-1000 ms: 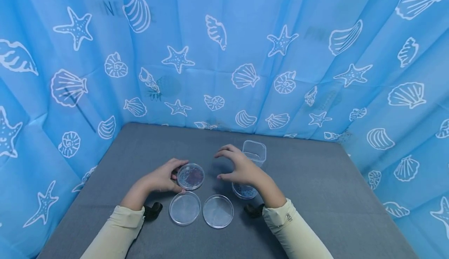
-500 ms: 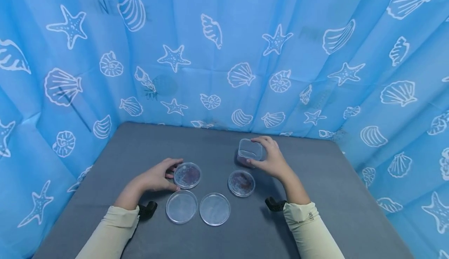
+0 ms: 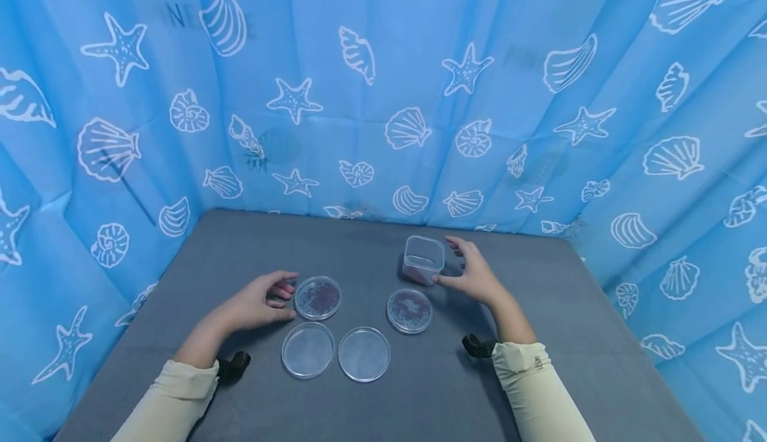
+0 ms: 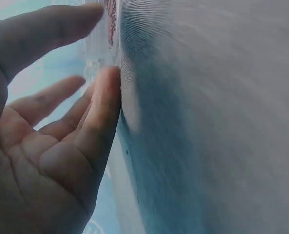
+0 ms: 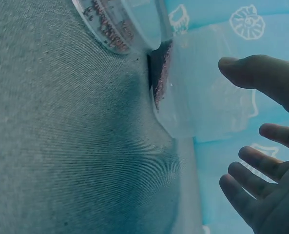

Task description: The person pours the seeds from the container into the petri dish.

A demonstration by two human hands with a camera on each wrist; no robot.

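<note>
A: How do the arms lie?

B: Both reach forward over the counter (image 3: 371,415), in pale sleeves (image 3: 172,395) with cuffs turned back. The left grip (image 3: 260,302) is spread, fingers loosely bent, just left of a round clear dish (image 3: 318,297) with dark reddish grains (image 4: 112,24) in it

A: And the right?

B: The right grip (image 3: 476,279) is spread too, just right of a clear square tub (image 3: 423,261), thumb at its near corner, fingers by the far side. The tub stands upright with grains low inside, beyond a second dish (image 3: 410,311) that also holds some

A: Is either one touching anything?

B: I can't tell. In the left wrist view the left-hand dish is mostly cut off by the top edge, and its clear wall blurs into the brightness. In the right wrist view the thumb overlaps the see-through tub, so contact is hard to judge

A: What else is unclear?

B: Two clear discs (image 3: 308,350) side by side nearer the person: dishes or lids, I can't say. The sleeves run off the lower edge

A: And the room?

B: Grey cloth on the counter, a blue curtain (image 3: 335,82) with white shells and starfish hanging in folds behind
</note>
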